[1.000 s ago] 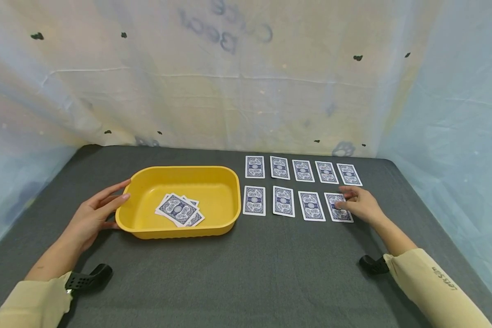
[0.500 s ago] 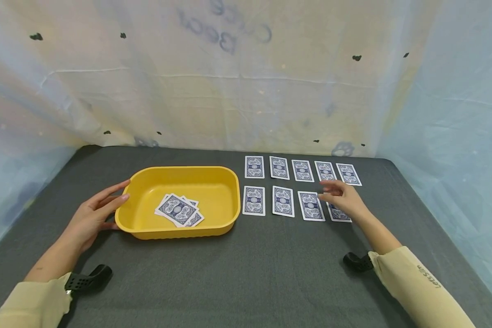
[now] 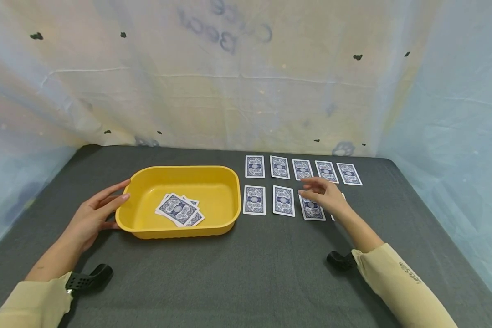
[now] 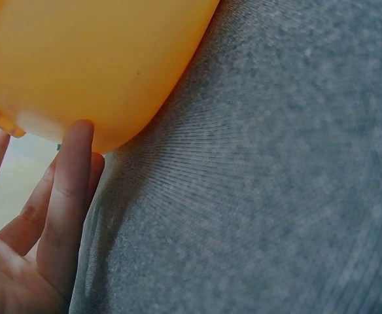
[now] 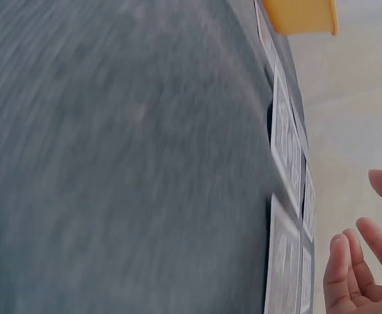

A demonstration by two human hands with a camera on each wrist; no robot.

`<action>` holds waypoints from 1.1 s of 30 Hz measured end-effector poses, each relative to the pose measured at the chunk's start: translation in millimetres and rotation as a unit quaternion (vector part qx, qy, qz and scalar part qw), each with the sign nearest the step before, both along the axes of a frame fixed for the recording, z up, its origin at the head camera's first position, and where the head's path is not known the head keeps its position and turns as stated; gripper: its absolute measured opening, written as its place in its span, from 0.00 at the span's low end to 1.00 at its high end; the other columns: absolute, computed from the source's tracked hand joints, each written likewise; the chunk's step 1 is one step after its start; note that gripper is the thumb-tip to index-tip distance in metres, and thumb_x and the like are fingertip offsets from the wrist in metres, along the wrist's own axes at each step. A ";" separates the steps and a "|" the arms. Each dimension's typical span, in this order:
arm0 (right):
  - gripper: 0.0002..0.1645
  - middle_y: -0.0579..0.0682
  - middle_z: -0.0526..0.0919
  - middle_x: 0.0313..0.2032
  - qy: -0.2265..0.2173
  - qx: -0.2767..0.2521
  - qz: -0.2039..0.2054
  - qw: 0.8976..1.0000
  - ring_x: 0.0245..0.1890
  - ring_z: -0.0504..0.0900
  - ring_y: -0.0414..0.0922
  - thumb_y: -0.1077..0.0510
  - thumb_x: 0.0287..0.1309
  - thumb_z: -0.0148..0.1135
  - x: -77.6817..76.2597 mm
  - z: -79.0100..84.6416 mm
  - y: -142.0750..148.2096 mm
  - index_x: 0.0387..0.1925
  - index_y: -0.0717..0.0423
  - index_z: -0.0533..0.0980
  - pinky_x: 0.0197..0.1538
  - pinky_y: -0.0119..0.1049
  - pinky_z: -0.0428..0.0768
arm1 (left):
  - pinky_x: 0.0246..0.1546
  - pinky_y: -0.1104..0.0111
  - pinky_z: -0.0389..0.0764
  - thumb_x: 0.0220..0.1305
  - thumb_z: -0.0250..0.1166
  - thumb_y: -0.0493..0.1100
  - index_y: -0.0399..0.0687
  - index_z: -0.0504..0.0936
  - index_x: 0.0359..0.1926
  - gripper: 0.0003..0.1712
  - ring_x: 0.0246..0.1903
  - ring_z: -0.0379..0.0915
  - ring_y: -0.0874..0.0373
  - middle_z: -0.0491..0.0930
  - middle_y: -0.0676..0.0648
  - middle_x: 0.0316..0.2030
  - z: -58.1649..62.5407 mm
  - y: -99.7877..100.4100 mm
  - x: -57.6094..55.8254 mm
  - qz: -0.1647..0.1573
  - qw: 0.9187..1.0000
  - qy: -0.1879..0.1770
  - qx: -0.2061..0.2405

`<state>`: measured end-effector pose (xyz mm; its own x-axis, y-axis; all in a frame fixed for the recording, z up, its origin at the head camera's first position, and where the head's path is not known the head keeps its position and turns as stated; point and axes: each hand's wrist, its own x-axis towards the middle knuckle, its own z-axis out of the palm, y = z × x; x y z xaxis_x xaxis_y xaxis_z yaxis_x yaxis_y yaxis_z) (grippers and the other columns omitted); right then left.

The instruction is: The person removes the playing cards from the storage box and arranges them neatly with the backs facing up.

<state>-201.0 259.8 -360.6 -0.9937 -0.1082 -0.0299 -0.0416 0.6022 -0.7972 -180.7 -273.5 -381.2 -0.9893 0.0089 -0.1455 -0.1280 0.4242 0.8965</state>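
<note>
A yellow tray (image 3: 180,233) stands left of centre on the dark grey tabletop. My left hand (image 3: 92,216) is at its left end, and in the left wrist view straight fingers (image 4: 72,176) touch the tray's side. Inside the tray lie several overlapping playing cards (image 3: 177,209), backs up. To the right, my right hand (image 3: 328,198) hovers with thumb and fingers apart and nothing between them. It overlaps a face-down playing card (image 3: 313,212) in the near row and hides most of the card at that row's right end.
Several face-down cards (image 3: 254,166) form a far row right of the tray, with a shorter near row (image 3: 254,200) in front. A pale curtain (image 3: 246,105) hangs behind the table. Each wrist wears a black strap (image 3: 340,261).
My right hand has lifted from the rightmost near-row card and moved left over the neighbouring card. The left hand, the tray and the cards have stayed in place.
</note>
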 end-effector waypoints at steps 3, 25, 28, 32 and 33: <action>0.31 0.63 0.76 0.55 0.003 -0.009 0.003 1.000 0.53 0.76 0.55 0.51 0.61 0.62 -2.4 0.2 -9.1 0.63 0.60 0.69 0.46 0.39 0.77 | 0.33 0.67 0.83 0.66 0.55 0.64 0.70 0.57 0.73 0.37 0.35 0.73 0.70 0.67 0.64 0.49 0.3 0.4 0.0 0.000 1.000 -0.002 0.000; 0.29 0.57 0.77 0.53 0.005 -0.064 0.043 0.997 0.52 0.77 0.51 0.50 0.59 0.65 -19.8 18.0 -79.5 0.60 0.55 0.74 0.52 0.46 0.77 | 0.34 0.67 0.83 0.64 0.56 0.66 0.71 0.57 0.72 0.37 0.38 0.71 0.71 0.66 0.59 0.55 2.4 0.7 0.6 0.006 1.000 -0.011 -0.002; 0.28 0.57 0.78 0.54 0.009 -0.076 0.058 0.995 0.52 0.78 0.51 0.51 0.59 0.65 -22.0 22.7 -90.6 0.59 0.55 0.74 0.53 0.46 0.77 | 0.34 0.67 0.83 0.64 0.56 0.66 0.70 0.57 0.73 0.38 0.38 0.71 0.71 0.67 0.59 0.54 2.5 1.1 0.5 0.006 1.000 -0.016 -0.001; 0.27 0.58 0.78 0.54 0.015 -0.094 0.080 0.992 0.51 0.78 0.51 0.53 0.59 0.64 -24.0 27.6 -105.1 0.59 0.56 0.74 0.54 0.45 0.78 | 0.34 0.68 0.83 0.65 0.56 0.65 0.69 0.56 0.73 0.38 0.38 0.70 0.71 0.67 0.56 0.57 1.7 1.6 0.2 0.005 1.000 -0.018 0.001; 0.26 0.58 0.78 0.55 0.015 -0.097 0.083 0.992 0.51 0.78 0.51 0.53 0.59 0.64 -24.3 28.5 -108.8 0.59 0.56 0.74 0.54 0.44 0.78 | 0.34 0.68 0.83 0.65 0.56 0.65 0.69 0.56 0.73 0.38 0.38 0.71 0.70 0.67 0.56 0.56 1.6 1.8 0.0 0.006 1.000 -0.018 0.001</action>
<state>-225.4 151.0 -332.0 -0.9616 -0.2717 0.0380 -0.1539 0.4197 -0.8945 -180.7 -271.6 -379.5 -0.9836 -0.0018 -0.1806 -0.1646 0.4206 0.8922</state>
